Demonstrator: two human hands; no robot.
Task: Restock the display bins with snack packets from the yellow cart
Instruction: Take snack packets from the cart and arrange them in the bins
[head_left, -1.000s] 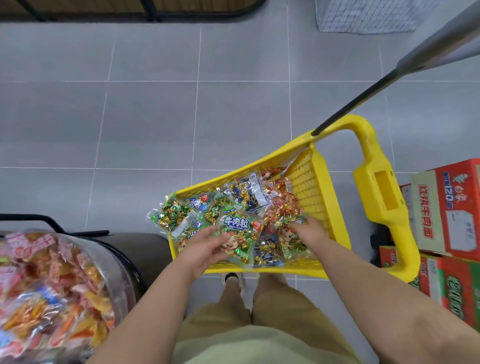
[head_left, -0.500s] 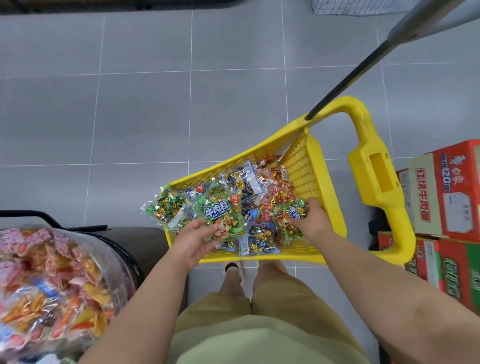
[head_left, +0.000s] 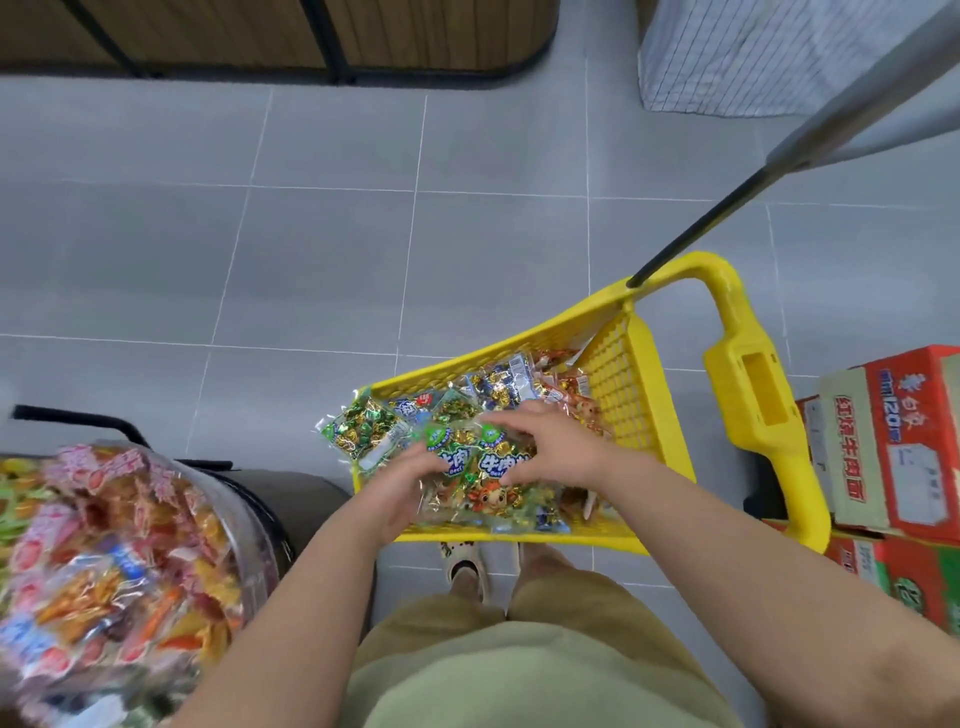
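At least 2 green foil snack packets (head_left: 485, 470) are gripped between both hands inside the yellow plastic lattice cart (head_left: 639, 395), on a heap of mixed sweet packets (head_left: 498, 384). The left hand (head_left: 402, 486) is curled round their near edge and the right hand (head_left: 553, 441) is clamped over their tops, probably so several are lifted as 1 bundle. The clear round display bin (head_left: 252, 527), already heaped, is set close at the left, which shortens the carry. What lies under the hands is hidden; the bin is blurred and cut off by the frame.
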